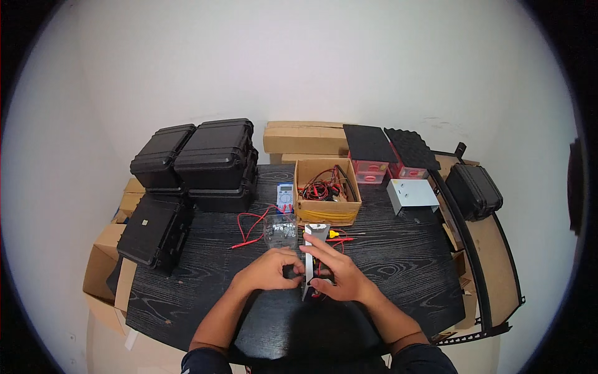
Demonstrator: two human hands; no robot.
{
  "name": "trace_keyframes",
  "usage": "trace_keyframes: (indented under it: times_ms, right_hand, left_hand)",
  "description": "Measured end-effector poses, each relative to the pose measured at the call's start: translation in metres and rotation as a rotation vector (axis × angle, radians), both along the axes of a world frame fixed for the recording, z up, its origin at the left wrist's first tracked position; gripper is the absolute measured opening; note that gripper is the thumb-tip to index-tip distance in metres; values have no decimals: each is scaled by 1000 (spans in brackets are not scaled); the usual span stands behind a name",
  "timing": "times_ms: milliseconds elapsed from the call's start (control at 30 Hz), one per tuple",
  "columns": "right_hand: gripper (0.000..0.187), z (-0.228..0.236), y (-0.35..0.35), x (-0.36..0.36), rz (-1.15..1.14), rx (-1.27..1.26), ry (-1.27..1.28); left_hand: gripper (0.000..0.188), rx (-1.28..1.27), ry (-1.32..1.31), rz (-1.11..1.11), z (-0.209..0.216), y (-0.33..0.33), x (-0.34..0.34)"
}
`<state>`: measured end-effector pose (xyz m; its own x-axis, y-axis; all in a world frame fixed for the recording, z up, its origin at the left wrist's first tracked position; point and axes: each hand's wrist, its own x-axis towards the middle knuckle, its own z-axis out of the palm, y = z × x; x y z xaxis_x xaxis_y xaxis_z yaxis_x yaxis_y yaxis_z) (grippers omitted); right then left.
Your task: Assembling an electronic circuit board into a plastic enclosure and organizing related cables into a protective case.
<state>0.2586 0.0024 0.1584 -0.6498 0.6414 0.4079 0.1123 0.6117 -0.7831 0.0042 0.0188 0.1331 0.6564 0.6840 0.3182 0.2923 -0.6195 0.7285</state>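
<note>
Metal panel (309, 265), white and grey, stands on edge on the table (398, 262) between our two hands. We see our right hand (344, 280) holding it, the fingers (319, 247) spread along its white face. Our left hand (272, 271) is at its left side, fingers drawn narrow; we cannot tell whether they pinch anything. Just beyond lie a clear tray (274, 244) and a yellow-handled tool (337, 234). Farther out we find a blue multimeter (284, 197), an open cardboard box (327, 214) holding leads (321, 189), black cases (215, 146) leftward and a white metal box (413, 195) rightward.
</note>
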Motion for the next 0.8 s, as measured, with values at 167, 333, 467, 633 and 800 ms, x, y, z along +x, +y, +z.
trace_keyframes:
  times_ms: [167, 333, 467, 633, 800]
  right_hand:
    - [69, 3, -2, -1, -3, -32, 2]
    - [69, 2, -1, -1, -26, 36, -23]
    - [69, 0, 0, -1, -19, 32, -10]
    - [69, 3, -2, -1, -21, 24, -15]
    - [69, 1, 1, -1, -19, 57, -21]
  left_hand:
    - [19, -111, 163, -47, -4, -2, 0]
    - [16, -30, 88, 27, 5, -5, 0]
    - [18, -36, 149, -17, 0, -4, -1]
    - [19, 23, 107, 73, 4, -4, 1]
    - [20, -44, 170, -3, 0, -4, -1]
